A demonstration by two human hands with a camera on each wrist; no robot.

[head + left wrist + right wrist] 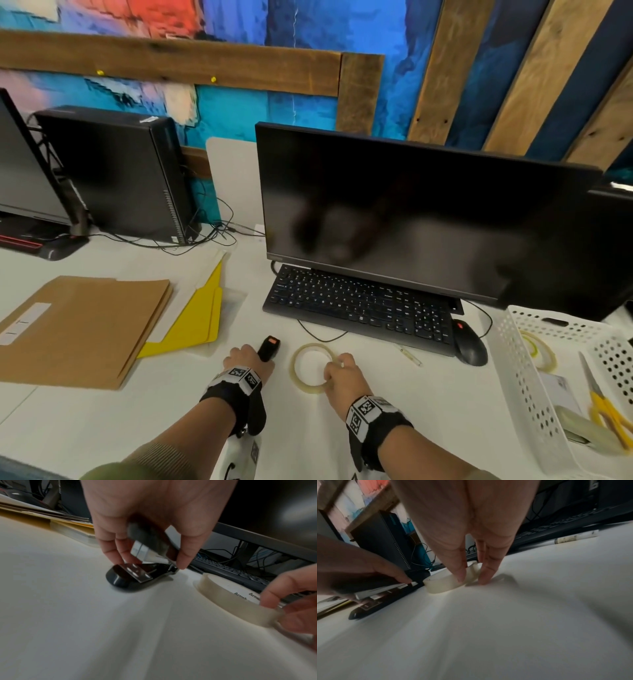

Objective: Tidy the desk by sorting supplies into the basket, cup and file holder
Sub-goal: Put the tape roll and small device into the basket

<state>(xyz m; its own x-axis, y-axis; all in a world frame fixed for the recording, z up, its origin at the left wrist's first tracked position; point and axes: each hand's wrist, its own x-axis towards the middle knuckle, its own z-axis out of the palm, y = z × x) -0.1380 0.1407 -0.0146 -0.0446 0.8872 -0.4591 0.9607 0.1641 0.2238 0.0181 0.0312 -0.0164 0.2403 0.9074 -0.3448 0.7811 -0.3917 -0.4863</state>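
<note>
A black stapler (269,347) lies on the white desk near the front edge. My left hand (247,360) grips its top arm, fingers on one side and thumb on the other; the stapler (145,555) gapes open, its base on the desk. Just to the right lies a roll of clear tape (309,368). My right hand (339,374) pinches the roll's near-right rim, thumb inside and fingers outside, and the tape (443,583) rests flat on the desk. A white perforated basket (520,370) stands at the right.
Brown folders (85,329) and a yellow folder (198,318) lie at the left. A keyboard (359,306), mouse (470,345) and monitor (411,219) stand behind the hands. A pen (408,355) lies by the keyboard. The basket holds tape, yellow scissors (606,407) and a white box.
</note>
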